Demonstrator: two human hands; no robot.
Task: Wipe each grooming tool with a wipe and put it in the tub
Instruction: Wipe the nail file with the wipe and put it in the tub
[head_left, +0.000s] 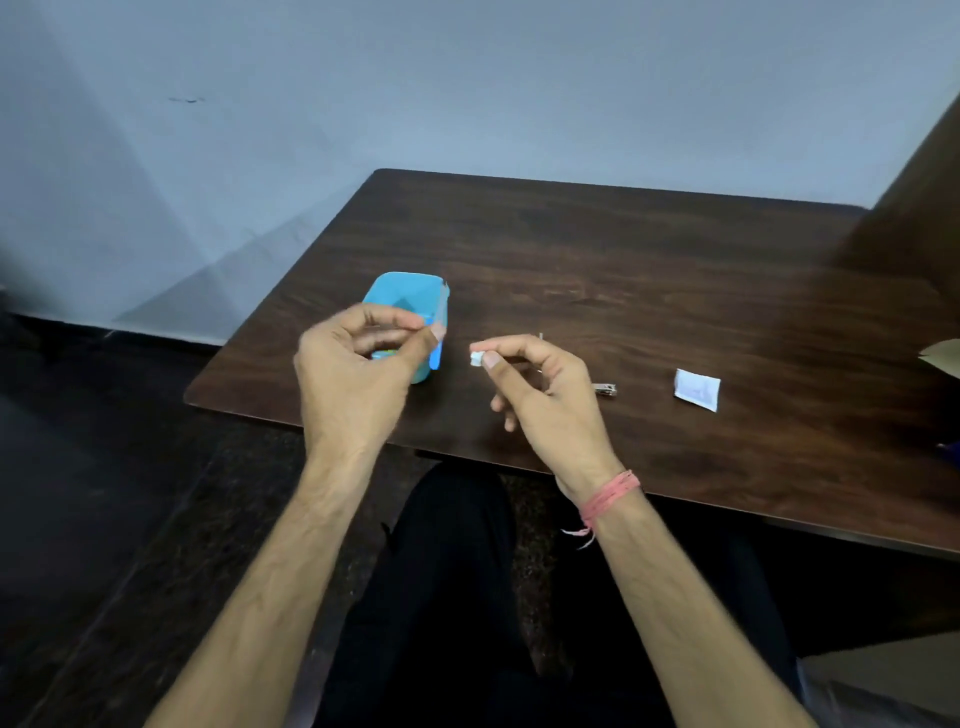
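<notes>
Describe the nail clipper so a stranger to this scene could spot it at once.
Start at the dark wooden table. Just right of the right hand, before the white sachet, lies the nail clipper. It is the only small shiny metal thing lying flat on the wood.
</notes>
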